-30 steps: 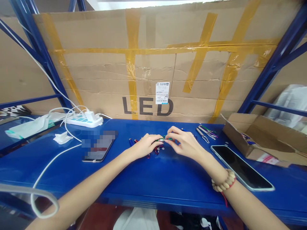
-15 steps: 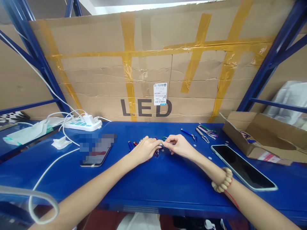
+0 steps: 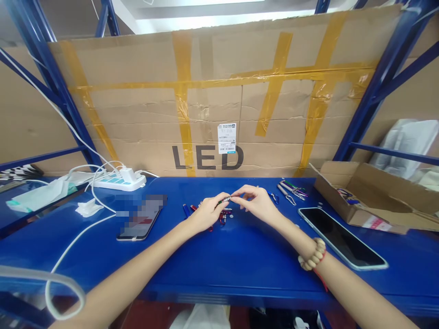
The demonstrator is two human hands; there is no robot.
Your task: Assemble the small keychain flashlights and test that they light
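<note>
My left hand [image 3: 206, 213] is closed around a slim green-and-silver tube [image 3: 224, 200], held just above the blue table. The thumb and fingertips of my right hand [image 3: 256, 201] pinch together at the tube's right end; whatever small part they grip there is too small to make out. Under and beside my left hand lie several red and blue metal tubes with clips [image 3: 222, 218], partly hidden by the fingers. Beyond my right wrist a blue carabiner clip [image 3: 274, 197] shows, its tube hidden behind the hand.
Several coloured tubes with carabiners [image 3: 291, 189] lie at the back right, near an open cardboard box [image 3: 356, 214]. A large phone [image 3: 343, 237] rests right of my forearm, another phone [image 3: 142, 219] on the left. A power strip [image 3: 120, 180] trails white cables. Taped cardboard [image 3: 151, 109] walls the back.
My hands have lifted slightly, and more of the green-and-silver tube shows between them. My right hand has tilted up. The view has shifted a little upward and to the right.
</note>
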